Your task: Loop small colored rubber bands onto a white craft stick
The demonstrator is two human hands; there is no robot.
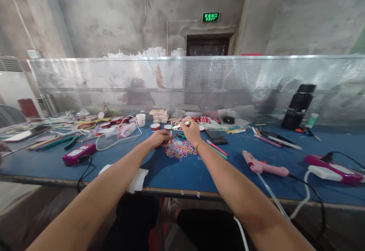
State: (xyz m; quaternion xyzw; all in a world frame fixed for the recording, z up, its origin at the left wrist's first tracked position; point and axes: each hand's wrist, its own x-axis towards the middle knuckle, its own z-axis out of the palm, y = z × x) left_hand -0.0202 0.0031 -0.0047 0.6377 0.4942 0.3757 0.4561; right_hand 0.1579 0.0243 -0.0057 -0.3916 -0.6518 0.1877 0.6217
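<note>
My left hand (160, 138) is closed on a thin wooden stick (171, 129), held upright, with some green near its top. Just to the right, my right hand (191, 131) grips a white marker (179, 126) with green on it, tilted and pointing left close to the stick. Whether the marker touches the stick I cannot tell. Beneath both hands lies a loose pile of small coloured rubber bands (180, 150). Red-rimmed round lids (155, 126) sit just behind my hands.
A pink glue gun (264, 166) and a purple-white power strip (336, 169) lie at right. Pink and green markers (218, 149) rest by my right forearm. A black bottle (299, 106) stands far right, a paper cup (140, 120) behind. Another purple power strip (79, 154) is left.
</note>
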